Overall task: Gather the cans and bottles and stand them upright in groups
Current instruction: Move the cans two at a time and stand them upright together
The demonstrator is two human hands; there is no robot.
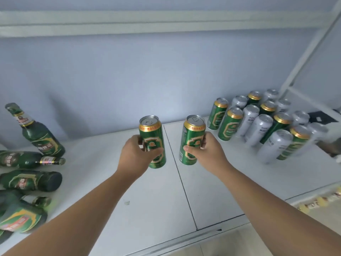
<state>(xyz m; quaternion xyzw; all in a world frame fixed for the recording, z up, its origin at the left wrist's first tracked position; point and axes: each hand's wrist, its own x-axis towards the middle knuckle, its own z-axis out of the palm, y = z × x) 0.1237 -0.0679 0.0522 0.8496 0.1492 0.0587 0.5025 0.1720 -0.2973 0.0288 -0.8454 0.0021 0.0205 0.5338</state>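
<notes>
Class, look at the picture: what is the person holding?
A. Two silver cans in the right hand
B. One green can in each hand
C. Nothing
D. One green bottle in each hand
B: the left hand grips one upright green can and the right hand another.

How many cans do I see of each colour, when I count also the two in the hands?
Green cans: 8 (2 held, 6 in the group at right)
Silver cans: 8
Total: 16 cans
</notes>
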